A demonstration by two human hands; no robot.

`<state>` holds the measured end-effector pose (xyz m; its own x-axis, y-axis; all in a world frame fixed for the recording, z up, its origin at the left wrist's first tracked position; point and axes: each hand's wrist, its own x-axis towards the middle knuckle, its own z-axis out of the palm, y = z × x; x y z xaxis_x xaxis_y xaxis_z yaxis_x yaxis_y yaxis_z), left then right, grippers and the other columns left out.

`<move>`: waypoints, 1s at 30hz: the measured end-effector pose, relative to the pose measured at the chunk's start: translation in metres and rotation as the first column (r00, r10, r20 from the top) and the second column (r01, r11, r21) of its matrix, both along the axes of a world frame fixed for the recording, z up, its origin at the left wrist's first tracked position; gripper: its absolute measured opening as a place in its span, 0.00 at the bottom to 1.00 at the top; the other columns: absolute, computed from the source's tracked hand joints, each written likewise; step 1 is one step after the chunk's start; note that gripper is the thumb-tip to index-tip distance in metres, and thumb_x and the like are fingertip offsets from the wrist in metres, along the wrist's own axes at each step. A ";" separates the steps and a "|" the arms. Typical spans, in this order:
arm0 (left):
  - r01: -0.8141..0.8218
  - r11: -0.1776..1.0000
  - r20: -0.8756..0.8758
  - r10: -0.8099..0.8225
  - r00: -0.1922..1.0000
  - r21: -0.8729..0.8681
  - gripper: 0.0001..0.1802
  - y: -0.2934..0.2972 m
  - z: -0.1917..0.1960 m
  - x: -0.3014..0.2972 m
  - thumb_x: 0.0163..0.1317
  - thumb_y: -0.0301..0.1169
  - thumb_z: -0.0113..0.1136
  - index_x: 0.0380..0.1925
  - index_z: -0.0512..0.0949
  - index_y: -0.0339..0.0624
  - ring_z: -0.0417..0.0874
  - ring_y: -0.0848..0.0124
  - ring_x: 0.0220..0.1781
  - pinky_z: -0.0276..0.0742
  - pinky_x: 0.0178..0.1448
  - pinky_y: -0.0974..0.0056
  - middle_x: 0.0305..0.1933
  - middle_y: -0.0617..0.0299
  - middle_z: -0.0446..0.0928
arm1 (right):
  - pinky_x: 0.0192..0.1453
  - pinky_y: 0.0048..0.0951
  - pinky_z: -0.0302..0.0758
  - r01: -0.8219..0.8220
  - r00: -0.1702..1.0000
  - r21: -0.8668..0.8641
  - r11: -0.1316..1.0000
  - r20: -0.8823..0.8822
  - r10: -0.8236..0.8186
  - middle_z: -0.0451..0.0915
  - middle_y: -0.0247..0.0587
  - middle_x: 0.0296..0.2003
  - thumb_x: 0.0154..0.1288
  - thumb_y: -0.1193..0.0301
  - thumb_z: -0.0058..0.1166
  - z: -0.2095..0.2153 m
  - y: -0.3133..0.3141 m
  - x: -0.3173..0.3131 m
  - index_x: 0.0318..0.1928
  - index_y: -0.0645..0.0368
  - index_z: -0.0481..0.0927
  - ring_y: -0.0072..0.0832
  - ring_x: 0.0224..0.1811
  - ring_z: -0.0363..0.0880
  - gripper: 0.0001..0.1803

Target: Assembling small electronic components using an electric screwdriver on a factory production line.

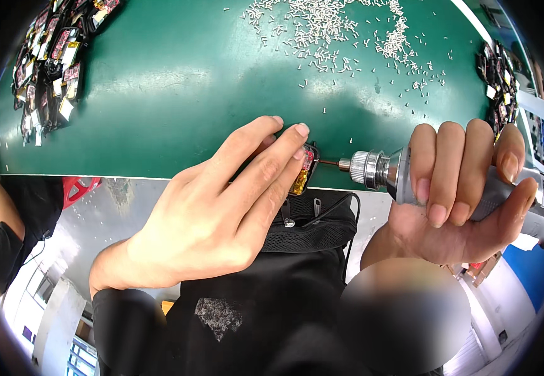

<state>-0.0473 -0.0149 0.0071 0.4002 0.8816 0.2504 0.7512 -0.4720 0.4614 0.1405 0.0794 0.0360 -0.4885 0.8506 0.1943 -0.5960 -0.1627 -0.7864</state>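
Note:
My left hand (215,200) reaches over a small black-cased electronic unit (308,168) at the table's near edge. Its fingers press on the unit and hide most of it; a red circuit board and a yellow part show past the fingertips. My right hand (460,188) is wrapped round a grey and silver electric screwdriver (366,169), which lies nearly level. The thin reddish bit points left, its tip at the unit's right side. I cannot tell whether the tip sits in a screw.
Many small silver screws (322,25) are strewn over the far part of the green table (159,125). Similar units are heaped at the far left (52,69) and the right (501,81). A black mesh bag (316,225) is below the near edge. Another person's arm (2,200) is at the left.

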 end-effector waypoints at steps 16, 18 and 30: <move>-0.003 0.990 0.046 -0.004 0.999 0.140 0.23 -0.001 -0.011 0.002 0.37 0.20 0.63 0.38 0.76 0.23 0.78 0.52 0.47 0.82 0.43 0.58 0.47 0.45 0.77 | 0.27 0.24 0.62 -0.098 0.988 0.073 0.992 0.130 0.088 0.62 0.28 0.14 0.71 0.61 0.40 0.001 0.001 -0.010 0.32 0.53 0.65 0.17 0.14 0.61 0.11; 0.001 0.989 0.033 -0.006 0.999 0.148 0.23 -0.001 -0.010 0.002 0.37 0.21 0.63 0.38 0.76 0.22 0.79 0.52 0.47 0.82 0.43 0.58 0.47 0.44 0.77 | 0.25 0.22 0.63 -0.162 0.984 0.170 0.972 0.105 0.146 0.62 0.28 0.14 0.71 0.63 0.39 -0.005 0.005 -0.013 0.33 0.53 0.64 0.17 0.14 0.60 0.11; 0.053 0.999 -0.053 -0.052 0.997 0.013 0.23 0.001 0.020 -0.008 0.45 0.23 0.59 0.45 0.74 0.26 0.75 0.55 0.54 0.78 0.50 0.59 0.52 0.47 0.73 | 0.18 0.22 0.61 -0.104 0.992 0.176 0.979 0.091 0.090 0.61 0.27 0.12 0.63 0.68 0.53 0.004 0.001 -0.034 0.31 0.57 0.63 0.16 0.09 0.57 0.12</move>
